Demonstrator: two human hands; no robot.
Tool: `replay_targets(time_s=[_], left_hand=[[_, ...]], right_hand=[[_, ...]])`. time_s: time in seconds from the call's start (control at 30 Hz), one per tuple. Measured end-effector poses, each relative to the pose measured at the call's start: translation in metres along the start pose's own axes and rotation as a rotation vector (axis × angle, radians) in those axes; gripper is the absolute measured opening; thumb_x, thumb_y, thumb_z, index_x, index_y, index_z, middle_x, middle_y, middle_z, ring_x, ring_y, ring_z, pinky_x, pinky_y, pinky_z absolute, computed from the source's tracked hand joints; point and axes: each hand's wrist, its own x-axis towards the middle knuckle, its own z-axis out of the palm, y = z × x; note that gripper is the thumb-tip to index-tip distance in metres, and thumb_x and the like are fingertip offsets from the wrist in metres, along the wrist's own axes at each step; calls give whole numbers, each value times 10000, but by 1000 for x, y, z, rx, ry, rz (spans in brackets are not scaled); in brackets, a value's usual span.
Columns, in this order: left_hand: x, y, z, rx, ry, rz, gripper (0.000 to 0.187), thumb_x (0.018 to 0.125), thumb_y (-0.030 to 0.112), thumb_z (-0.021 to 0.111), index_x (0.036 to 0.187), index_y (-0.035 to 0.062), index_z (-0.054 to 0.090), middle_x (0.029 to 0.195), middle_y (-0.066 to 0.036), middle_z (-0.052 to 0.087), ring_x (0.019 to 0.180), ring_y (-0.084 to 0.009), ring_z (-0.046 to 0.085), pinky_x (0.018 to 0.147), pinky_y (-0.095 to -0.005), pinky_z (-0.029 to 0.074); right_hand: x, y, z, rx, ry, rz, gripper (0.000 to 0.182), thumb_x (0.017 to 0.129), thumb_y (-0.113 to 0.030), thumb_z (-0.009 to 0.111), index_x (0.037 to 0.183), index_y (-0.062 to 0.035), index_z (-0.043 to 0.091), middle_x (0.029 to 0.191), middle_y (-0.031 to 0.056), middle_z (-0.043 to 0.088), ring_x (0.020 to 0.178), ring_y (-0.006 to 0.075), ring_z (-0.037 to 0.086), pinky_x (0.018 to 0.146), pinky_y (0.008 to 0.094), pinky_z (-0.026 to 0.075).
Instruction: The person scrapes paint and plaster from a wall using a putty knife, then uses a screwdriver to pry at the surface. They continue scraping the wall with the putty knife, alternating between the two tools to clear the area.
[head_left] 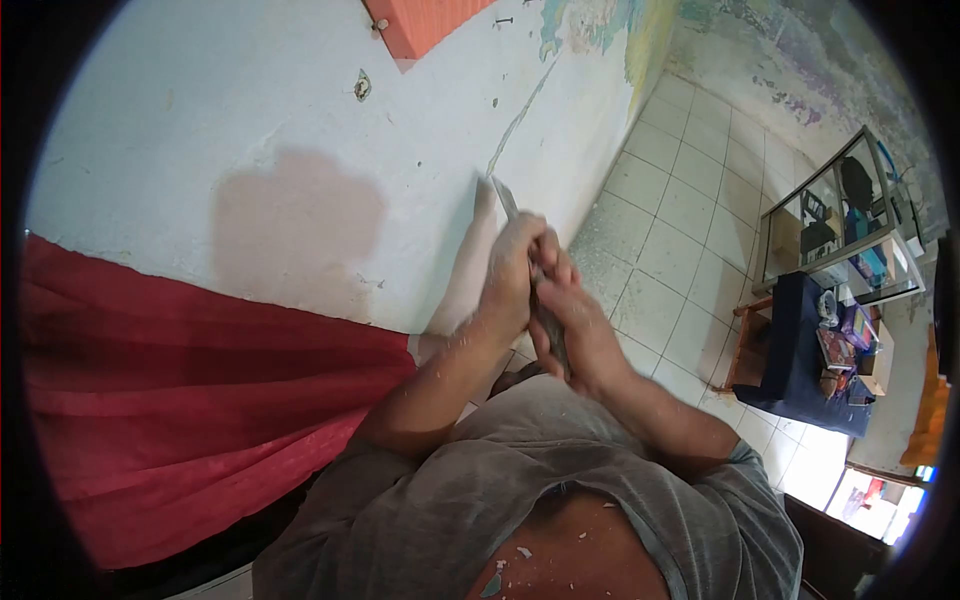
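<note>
A long, flat, grey metal tool [505, 200], chisel-like in shape, points up at the white wall [300, 100]. Its tip is at the lower end of a grey crack line [515, 125] in the plaster. My left hand [518, 262] is closed around the tool's upper part, fingers wrapped over it. Just below and to the right, my right hand [575, 325] grips the lower part, which shows between the two hands. Pale dust and specks lie on my forearms, and flakes cling to my chest and grey shirt [420, 510].
A red curtain [200, 390] hangs at the left, and an orange piece [425, 25] is fixed to the wall above. On the tiled floor [690, 210] at the right stand a glass cabinet [830, 220] and a dark-cloth-covered stand [785, 340] with boxes.
</note>
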Motion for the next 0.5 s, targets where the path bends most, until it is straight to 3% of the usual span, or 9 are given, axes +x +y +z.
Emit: replay_targets(time_s=[0.17, 0.27, 0.43, 0.5], left_hand=[[32, 18, 5, 97, -30, -73, 326, 882, 358, 532, 670, 149, 398, 601, -21, 434, 636, -194, 510, 697, -357, 462], [4, -2, 2, 20, -9, -68, 294, 892, 332, 523, 703, 148, 395, 595, -6, 415, 583, -169, 495, 664, -355, 467], [33, -9, -15, -35, -28, 40, 213, 909, 296, 519, 794, 160, 402, 613, 17, 397, 530, -143, 477, 615, -354, 474], [24, -8, -6, -56, -6, 37, 222, 908, 294, 521, 784, 161, 394, 618, 23, 393, 532, -136, 476, 612, -349, 472]], right_hand=[[35, -23, 1, -6, 9, -51, 310, 984, -347, 463, 972, -41, 513, 593, 48, 517, 330, 118, 380, 306, 247, 288], [11, -2, -9, -77, -5, -5, 320, 987, -352, 457, 969, -38, 517, 597, 44, 519, 328, 126, 377, 318, 238, 298], [38, -15, -8, -151, 42, -41, 327, 1002, -344, 449, 960, -30, 530, 598, 49, 516, 344, 116, 384, 322, 230, 316], [30, -16, -16, -120, -23, 42, 308, 1009, -312, 456, 939, -26, 548, 624, 37, 500, 413, 108, 419, 357, 248, 325]])
